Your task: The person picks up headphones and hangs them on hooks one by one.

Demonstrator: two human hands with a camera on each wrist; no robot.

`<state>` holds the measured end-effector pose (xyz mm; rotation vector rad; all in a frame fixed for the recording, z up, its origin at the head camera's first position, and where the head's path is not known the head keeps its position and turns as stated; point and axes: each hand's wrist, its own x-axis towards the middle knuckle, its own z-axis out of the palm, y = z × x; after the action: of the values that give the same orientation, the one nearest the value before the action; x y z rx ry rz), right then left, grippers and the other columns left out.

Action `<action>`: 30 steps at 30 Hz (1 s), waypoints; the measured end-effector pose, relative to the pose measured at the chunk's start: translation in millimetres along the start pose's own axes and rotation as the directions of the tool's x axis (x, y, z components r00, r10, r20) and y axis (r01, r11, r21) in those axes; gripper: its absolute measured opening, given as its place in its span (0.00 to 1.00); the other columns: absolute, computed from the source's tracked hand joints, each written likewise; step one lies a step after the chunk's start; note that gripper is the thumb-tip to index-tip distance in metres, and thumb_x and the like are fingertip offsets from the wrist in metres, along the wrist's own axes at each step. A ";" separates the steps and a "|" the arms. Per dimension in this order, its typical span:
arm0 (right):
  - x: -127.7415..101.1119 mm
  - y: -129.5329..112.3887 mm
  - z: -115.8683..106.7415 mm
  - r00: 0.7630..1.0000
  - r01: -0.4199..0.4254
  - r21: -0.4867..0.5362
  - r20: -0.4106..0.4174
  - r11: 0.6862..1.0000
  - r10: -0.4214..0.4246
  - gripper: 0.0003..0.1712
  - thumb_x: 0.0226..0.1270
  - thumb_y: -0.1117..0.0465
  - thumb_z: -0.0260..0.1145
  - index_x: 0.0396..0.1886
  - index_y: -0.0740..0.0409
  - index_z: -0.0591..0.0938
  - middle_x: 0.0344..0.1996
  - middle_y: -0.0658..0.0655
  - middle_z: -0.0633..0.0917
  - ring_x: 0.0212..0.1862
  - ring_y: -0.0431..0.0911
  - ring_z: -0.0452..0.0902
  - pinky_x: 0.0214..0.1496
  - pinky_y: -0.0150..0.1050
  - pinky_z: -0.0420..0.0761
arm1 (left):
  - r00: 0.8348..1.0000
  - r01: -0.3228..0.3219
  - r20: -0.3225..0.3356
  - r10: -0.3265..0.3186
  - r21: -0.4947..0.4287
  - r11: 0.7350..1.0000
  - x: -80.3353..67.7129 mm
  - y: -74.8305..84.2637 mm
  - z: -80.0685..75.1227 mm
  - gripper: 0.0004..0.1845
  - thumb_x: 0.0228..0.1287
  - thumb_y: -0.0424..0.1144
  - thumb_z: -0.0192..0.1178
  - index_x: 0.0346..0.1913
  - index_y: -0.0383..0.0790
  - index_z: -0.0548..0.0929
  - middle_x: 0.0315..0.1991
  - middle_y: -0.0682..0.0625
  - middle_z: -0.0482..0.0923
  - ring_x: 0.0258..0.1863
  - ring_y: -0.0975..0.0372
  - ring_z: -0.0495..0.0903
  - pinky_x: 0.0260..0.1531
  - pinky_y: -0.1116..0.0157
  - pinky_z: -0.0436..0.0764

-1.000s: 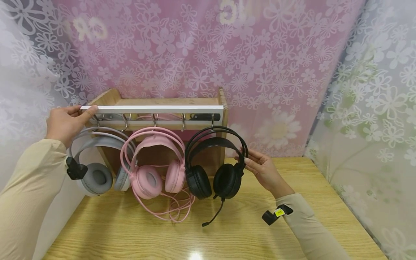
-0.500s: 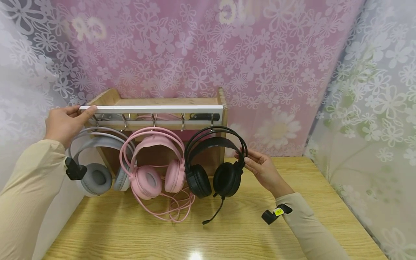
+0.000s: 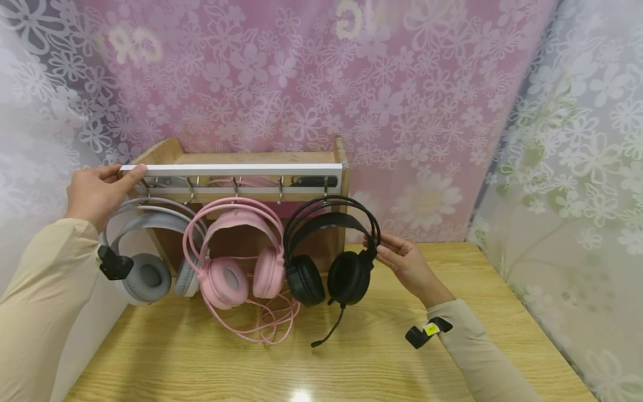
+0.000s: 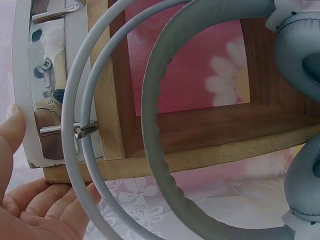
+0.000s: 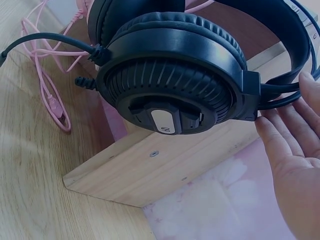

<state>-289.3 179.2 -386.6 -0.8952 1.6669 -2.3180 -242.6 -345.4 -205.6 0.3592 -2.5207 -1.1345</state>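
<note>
My left hand [image 3: 97, 192] holds the left end of a metal hook rail [image 3: 236, 168] on a wooden shelf unit [image 3: 261, 158]. In the left wrist view the thumb [image 4: 12, 129] lies at the rail's edge, with the other fingers by the wood. A grey headset [image 4: 80, 100] hangs from an end hook close to that hand. At the right end hangs a black headset [image 3: 349, 279], its boom microphone pointing down. My right hand [image 3: 409, 267] pinches the side of its headband between thumb and fingers. Between these two, a pink headset [image 3: 228, 283] hangs from the rail.
A loose pink cable [image 3: 273, 321] dangles below the pink headset, near the wooden table [image 3: 402, 363]. Bare hooks [image 3: 280, 190] show between headsets. A pink floral curtain [image 3: 402, 111] stands behind the shelf, with pale floral sheets [image 3: 577, 184] at the sides.
The whole view has shifted very slightly. Both hands keep their places on the rail and the black headset.
</note>
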 end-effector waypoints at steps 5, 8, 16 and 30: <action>-2.3 0.7 -1.7 1.000 0.003 -0.014 0.012 1.000 -0.003 0.22 0.73 0.72 0.53 0.65 0.63 0.73 0.57 0.57 0.81 0.59 0.46 0.76 0.61 0.39 0.74 | 1.000 0.014 0.006 -0.014 -0.015 1.000 0.3 -1.0 0.5 0.48 0.61 0.68 0.50 0.73 0.37 0.54 0.69 0.33 0.59 0.69 0.43 0.58 0.65 0.47 0.63; -3.8 0.8 -3.3 1.000 -0.010 -0.036 0.014 0.999 0.011 0.23 0.74 0.72 0.52 0.67 0.66 0.69 0.59 0.58 0.79 0.59 0.45 0.76 0.61 0.38 0.73 | 1.000 0.021 0.003 -0.021 -0.013 1.000 0.9 -2.3 0.4 0.49 0.59 0.70 0.50 0.73 0.39 0.54 0.69 0.34 0.59 0.69 0.44 0.58 0.64 0.47 0.63; -6.3 -4.2 -10.1 0.993 -0.112 -0.163 -0.040 0.980 0.107 0.26 0.75 0.65 0.54 0.70 0.68 0.65 0.60 0.48 0.77 0.59 0.40 0.75 0.61 0.36 0.73 | 1.000 -0.002 0.001 0.002 0.045 0.999 -4.3 -5.6 -2.9 0.48 0.58 0.69 0.52 0.72 0.38 0.61 0.65 0.37 0.65 0.69 0.50 0.62 0.60 0.53 0.71; -15.6 -66.9 -37.9 0.950 -0.276 -0.681 -0.085 0.679 0.301 0.28 0.73 0.49 0.57 0.69 0.51 0.69 0.64 0.56 0.75 0.66 0.53 0.68 0.66 0.59 0.65 | 0.977 -0.191 0.128 0.169 0.191 0.963 -22.2 -26.3 -2.4 0.46 0.65 0.65 0.52 0.72 0.31 0.58 0.69 0.29 0.53 0.68 0.32 0.50 0.57 0.32 0.57</action>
<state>-282.8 241.9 -339.9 -0.6733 2.4966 -1.4454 -219.3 -355.9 -228.8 0.1159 -2.7099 -0.8534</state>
